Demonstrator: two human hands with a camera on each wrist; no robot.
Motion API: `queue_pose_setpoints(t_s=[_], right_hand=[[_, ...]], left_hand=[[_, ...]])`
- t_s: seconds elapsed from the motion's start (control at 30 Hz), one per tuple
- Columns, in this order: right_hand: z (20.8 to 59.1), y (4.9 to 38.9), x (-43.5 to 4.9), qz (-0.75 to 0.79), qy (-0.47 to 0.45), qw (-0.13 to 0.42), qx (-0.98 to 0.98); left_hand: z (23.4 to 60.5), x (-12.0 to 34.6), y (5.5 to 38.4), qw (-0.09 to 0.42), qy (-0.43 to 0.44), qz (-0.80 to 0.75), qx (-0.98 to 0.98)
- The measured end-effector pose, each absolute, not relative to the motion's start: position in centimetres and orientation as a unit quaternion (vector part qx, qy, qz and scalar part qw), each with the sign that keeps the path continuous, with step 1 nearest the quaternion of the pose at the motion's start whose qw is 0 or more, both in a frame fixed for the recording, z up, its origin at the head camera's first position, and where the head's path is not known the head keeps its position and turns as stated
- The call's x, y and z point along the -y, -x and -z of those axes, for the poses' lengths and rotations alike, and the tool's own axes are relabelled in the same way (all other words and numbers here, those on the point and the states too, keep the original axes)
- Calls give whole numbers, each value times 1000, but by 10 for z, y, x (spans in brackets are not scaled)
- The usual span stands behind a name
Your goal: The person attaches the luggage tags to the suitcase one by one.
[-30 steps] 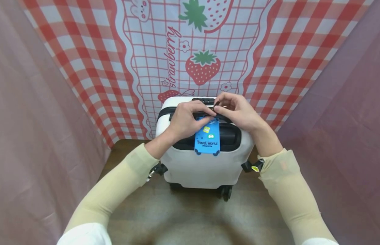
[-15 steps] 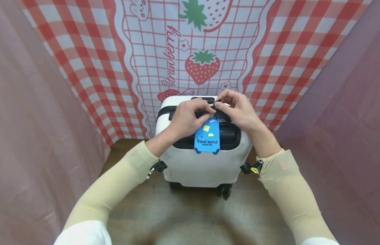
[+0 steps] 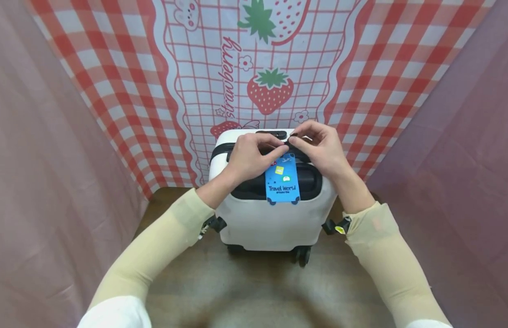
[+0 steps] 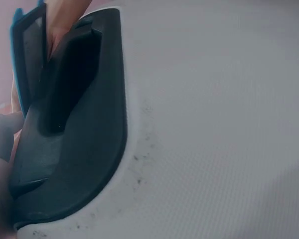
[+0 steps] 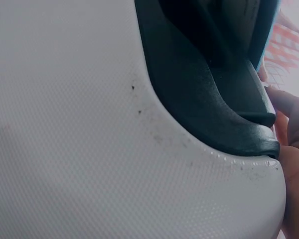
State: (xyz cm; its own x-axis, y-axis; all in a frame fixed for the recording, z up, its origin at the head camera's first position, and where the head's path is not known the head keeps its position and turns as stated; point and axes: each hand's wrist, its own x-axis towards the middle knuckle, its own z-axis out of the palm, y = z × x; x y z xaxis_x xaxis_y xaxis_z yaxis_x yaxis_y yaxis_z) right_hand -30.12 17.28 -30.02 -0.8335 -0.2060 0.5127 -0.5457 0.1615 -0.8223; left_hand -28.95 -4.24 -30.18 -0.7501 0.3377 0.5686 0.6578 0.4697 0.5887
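Note:
A blue luggage tag [image 3: 283, 181] printed "Travel World" hangs over the black side handle of a white suitcase [image 3: 270, 228]. My left hand [image 3: 250, 157] pinches at the tag's top end, thumb and forefinger close together. Just right of it, my right hand [image 3: 324, 148] pinches a short black strap [image 3: 293, 135] between thumb and fingertips. Most of the strap is hidden by the fingers. In the left wrist view the tag [image 4: 27, 55] stands edge-on beside the dark handle recess [image 4: 97, 124]. The right wrist view catches my right thumb [image 5: 289, 107] past the suitcase's corner.
The suitcase stands on black wheels [image 3: 304, 256] on a brown wooden surface [image 3: 254, 291]. A strawberry-print cloth [image 3: 270, 95] hangs close behind it. Pink curtains [image 3: 53, 182] enclose both sides. A black retractable-handle grip [image 3: 274, 134] lies in the suitcase's top.
The tag has shifted slightly right and up with my left hand. My right hand has moved a little right, still pinching the strap, and the left thumb and forefinger have spread slightly.

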Motion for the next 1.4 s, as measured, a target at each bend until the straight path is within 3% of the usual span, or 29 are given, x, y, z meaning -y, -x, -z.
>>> queue_pose_setpoints(t_s=[0.23, 0.83, 1.4], right_hand=[[301, 300, -173, -593, -259, 146, 748], [306, 298, -172, -614, -255, 205, 718], [301, 299, -173, -556, -259, 156, 774]], left_hand=[[301, 42, 292, 183, 297, 409, 843], [299, 38, 292, 243, 315, 340, 852], [299, 41, 293, 181, 272, 371, 869]])
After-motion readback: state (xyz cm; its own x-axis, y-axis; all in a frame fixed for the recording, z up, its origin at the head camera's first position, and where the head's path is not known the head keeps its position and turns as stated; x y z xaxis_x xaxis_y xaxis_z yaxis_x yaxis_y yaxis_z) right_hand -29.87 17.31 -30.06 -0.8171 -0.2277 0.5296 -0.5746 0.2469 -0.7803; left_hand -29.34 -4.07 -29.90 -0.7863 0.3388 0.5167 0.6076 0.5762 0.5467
